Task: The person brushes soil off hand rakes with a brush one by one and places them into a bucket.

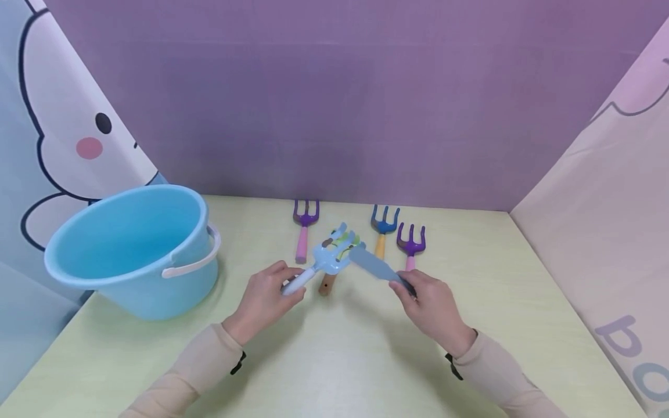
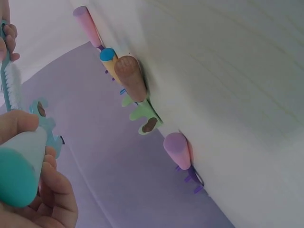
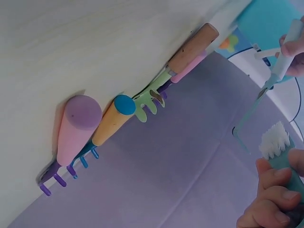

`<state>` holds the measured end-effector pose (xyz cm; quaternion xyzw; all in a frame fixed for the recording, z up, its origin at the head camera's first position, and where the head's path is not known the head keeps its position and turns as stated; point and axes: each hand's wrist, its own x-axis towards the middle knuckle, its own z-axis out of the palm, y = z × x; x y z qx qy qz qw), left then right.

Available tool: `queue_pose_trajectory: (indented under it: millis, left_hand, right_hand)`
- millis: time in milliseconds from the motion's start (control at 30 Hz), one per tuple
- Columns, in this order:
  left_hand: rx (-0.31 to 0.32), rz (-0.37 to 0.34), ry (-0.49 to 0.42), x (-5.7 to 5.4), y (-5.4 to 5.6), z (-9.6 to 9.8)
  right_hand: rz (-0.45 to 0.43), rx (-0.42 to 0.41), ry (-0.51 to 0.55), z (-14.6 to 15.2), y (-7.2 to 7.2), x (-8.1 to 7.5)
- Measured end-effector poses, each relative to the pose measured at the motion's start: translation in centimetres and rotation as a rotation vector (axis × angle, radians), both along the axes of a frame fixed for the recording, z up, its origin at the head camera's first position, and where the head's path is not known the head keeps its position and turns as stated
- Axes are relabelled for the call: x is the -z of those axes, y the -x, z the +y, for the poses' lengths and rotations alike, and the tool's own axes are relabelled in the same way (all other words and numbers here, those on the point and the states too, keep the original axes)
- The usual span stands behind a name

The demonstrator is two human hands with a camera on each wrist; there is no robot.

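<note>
Our left hand [image 1: 266, 296] has its thumb and fingers wrapped about the handle of the pale rake [image 1: 326, 261], held above the desk [image 1: 334, 360]; our right hand [image 1: 431, 302] grips the brush [image 1: 375, 265], fingers curled in. The brush's bristles [image 3: 275, 140] are just beside the tines; we cannot tell whether they touch. We seem to be at brushing the brown patch [image 2: 42, 109] on a tine, so we do best to brace the left wrist and stroke lightly toward the tips: a hard push might twist the rake. Beneath lies the green rake [image 1: 327, 284], where loosened dirt could fall. The bucket [image 1: 151, 290] stands well to our left. Farther back lie the dark-blue rake [image 1: 384, 226] and two purple rakes [image 1: 411, 247].
</note>
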<state>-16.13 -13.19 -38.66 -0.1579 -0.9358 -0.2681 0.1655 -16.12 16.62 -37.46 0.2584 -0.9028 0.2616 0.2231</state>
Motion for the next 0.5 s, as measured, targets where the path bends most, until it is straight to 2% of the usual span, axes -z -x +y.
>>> queue_pose_trajectory:
  millis: [267, 500]
  left_hand:
    - [0.024, 0.034, 0.021, -0.2, -0.2, 0.3]
    - [0.044, 0.099, 0.031, -0.1, -0.2, 0.5]
  right_hand:
    - [0.164, -0.013, -0.092, -1.0, 0.3, 0.3]
    - [0.332, 0.022, -0.167, -2.0, 0.5, 0.7]
